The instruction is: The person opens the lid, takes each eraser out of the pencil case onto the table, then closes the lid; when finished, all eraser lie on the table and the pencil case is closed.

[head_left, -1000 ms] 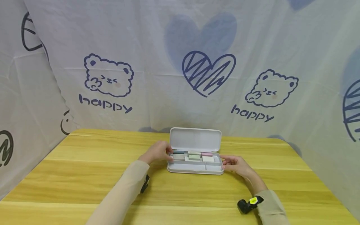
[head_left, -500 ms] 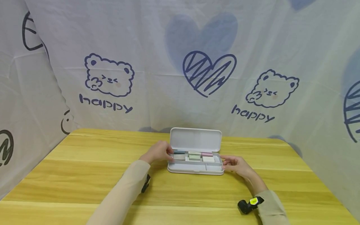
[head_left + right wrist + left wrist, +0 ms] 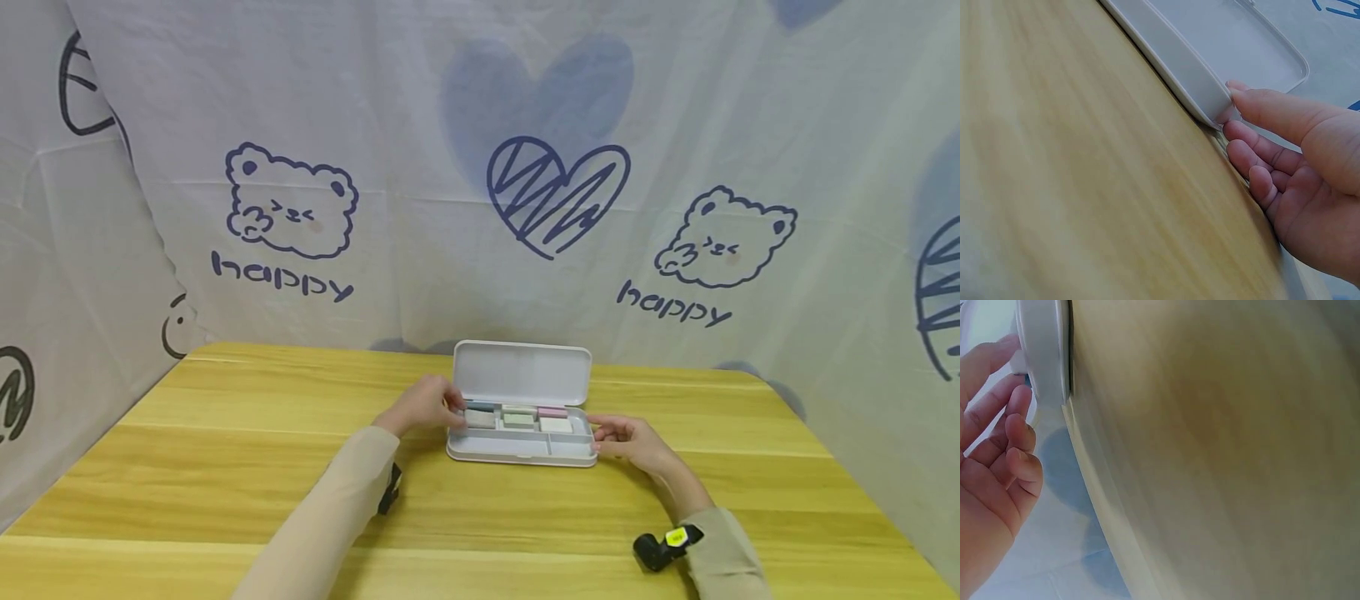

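An open white pencil case (image 3: pixel 498 446) lies on the wooden table with its lid (image 3: pixel 522 372) raised at the back. My left hand (image 3: pixel 426 405) reaches over the case's left end and pinches a light grey, eraser-like block (image 3: pixel 480 419) between thumb and fingers. In the left wrist view a pale corner of this block (image 3: pixel 1019 363) shows between the fingertips. My right hand (image 3: pixel 633 442) holds the case's right end, its thumb on the rim and the other fingers curled beside the wall (image 3: pixel 1200 100).
Beside the grey block, the back compartment holds a green block (image 3: pixel 518 421), a white block (image 3: pixel 556 425), a pink block (image 3: pixel 552 412) and a dark blue piece (image 3: pixel 480 407). A divider splits the front section. A printed cloth (image 3: pixel 420 275) hangs behind the table (image 3: pixel 225 467).
My left fingertips have shifted slightly right, and the grey block with them, now a little tilted. The right hand and the case have stayed in place.
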A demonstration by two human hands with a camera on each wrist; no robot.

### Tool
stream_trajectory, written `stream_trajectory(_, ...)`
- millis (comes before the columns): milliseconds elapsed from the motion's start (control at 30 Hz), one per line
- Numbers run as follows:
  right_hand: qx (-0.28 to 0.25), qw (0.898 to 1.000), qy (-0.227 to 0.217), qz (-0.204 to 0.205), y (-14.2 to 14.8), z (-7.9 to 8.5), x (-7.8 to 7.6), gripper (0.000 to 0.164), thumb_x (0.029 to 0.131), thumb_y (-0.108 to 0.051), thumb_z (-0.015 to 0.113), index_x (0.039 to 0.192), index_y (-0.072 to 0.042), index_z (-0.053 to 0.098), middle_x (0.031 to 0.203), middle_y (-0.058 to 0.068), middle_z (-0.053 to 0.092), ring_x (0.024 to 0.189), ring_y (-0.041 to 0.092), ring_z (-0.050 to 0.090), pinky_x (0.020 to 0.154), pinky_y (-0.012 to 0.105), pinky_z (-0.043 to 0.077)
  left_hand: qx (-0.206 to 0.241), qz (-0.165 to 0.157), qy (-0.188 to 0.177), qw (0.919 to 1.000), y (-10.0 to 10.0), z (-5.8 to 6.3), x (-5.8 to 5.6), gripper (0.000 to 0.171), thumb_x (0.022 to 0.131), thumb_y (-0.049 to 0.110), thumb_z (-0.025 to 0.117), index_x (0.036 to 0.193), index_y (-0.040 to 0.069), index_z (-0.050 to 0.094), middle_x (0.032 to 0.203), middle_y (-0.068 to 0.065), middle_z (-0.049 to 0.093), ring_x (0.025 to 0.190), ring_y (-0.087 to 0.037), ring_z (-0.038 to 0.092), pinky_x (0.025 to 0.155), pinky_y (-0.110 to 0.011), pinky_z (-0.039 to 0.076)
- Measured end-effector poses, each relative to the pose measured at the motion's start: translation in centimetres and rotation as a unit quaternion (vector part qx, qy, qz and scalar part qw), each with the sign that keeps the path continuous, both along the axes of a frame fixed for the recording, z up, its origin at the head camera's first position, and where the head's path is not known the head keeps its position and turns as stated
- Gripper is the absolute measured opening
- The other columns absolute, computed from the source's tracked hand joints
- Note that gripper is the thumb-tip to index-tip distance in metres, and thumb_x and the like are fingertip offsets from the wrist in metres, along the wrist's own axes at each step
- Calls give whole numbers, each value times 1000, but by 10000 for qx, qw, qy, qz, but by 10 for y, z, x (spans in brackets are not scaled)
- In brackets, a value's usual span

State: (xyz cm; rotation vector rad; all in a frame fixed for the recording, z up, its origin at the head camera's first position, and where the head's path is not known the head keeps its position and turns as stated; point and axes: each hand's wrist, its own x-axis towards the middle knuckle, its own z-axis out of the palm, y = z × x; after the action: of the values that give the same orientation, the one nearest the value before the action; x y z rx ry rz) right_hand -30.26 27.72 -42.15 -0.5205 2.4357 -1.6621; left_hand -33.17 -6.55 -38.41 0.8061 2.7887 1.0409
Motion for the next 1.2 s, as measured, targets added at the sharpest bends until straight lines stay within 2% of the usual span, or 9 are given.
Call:
stream_trajectory(233, 6, 10000, -19, -44, -1, 0, 1, 49, 79, -1, 65, 120, 17, 44, 85, 7, 57, 71, 10, 50, 58, 19, 40, 610, -61, -312, 9976, 2, -2, -2, 12, 70, 7, 73, 77, 2, 65, 69, 0, 60, 65, -11, 53, 60, -22, 44)
stream_trajectory(433, -5, 10000, -4, -3, 0, 1, 1, 49, 79, 0, 64, 120, 17, 43, 85, 9, 57, 69, 9, 49, 55, 18, 38, 1285, -110, -689, 9892, 7, -4, -3, 19, 69, -1, 70, 85, -5, 61, 74, -6, 61, 68, -13, 57, 59, -25, 49)
stream_trajectory(500, 32, 10000, -17, -20, 0, 0, 1, 49, 80, -1, 64, 121, 16, 43, 86, 9, 57, 70, 9, 49, 55, 18, 38, 1391, -225, -649, 9879, 8, -5, -3, 20, 70, -4, 68, 89, -6, 61, 76, -8, 62, 69, -13, 58, 59, -25, 49)
stream_trajectory(667, 89, 9998, -127, -154, -1, 0, 0, 49, 80, -3, 65, 122, 13, 45, 87, 7, 57, 73, 11, 49, 57, 19, 39, 1321, -383, -382, 9898, 10, -6, -4, 21, 73, -3, 67, 93, -5, 65, 81, -9, 65, 72, -11, 56, 64, -24, 47)
stream_trajectory(800, 81, 9998, -105, -157, -1, 0, 1, 49, 79, -3, 65, 121, 14, 45, 86, 6, 57, 73, 12, 49, 57, 19, 39, 1441, -286, -634, 9871, 12, -5, -3, 17, 77, 0, 66, 93, -5, 65, 78, -8, 64, 65, -14, 56, 59, -28, 48)
stream_trajectory(933, 60, 9999, -22, -91, -1, 1, 1, 49, 80, -2, 65, 120, 15, 45, 86, 8, 58, 72, 11, 49, 57, 19, 40, 1730, -90, -977, 9800, 14, -3, -1, 12, 79, -1, 63, 90, -7, 64, 72, -8, 62, 57, -16, 55, 54, -30, 48)
stream_trajectory(1200, 138, 9999, -41, -95, -2, 4, 2, 49, 81, -4, 64, 121, 15, 44, 88, 11, 57, 73, 11, 48, 59, 21, 39, 2222, 242, -1102, 9684, 11, -1, 1, 15, 78, -3, 62, 92, -9, 64, 72, -7, 62, 57, -13, 54, 55, -29, 48)
